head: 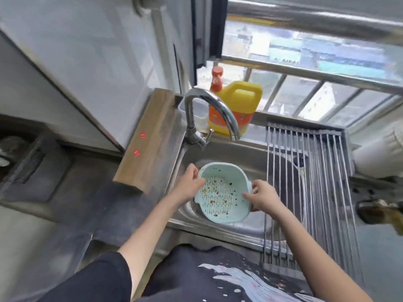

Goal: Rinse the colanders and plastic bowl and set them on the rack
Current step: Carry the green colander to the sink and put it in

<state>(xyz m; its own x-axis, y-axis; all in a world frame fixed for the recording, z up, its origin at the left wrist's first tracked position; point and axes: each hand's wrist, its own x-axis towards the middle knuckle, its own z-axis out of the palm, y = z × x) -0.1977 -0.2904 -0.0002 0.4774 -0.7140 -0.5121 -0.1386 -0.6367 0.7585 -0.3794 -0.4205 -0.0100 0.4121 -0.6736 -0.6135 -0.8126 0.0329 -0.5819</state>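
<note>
L hand (191,182) & R hand (262,196) each grip rim of pale blue colander (222,192) over sink (218,227). Food bits in colander. Rack (309,192) just R of it.

Colander (224,192): pale mint green, slotted base flecked with brown and black bits. Detergent jug (237,105): yellow, orange label. Rack (309,182): silver rods.

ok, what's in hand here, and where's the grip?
The light blue colander, held over the sink: left hand grips its left rim, right hand its right rim.
</note>
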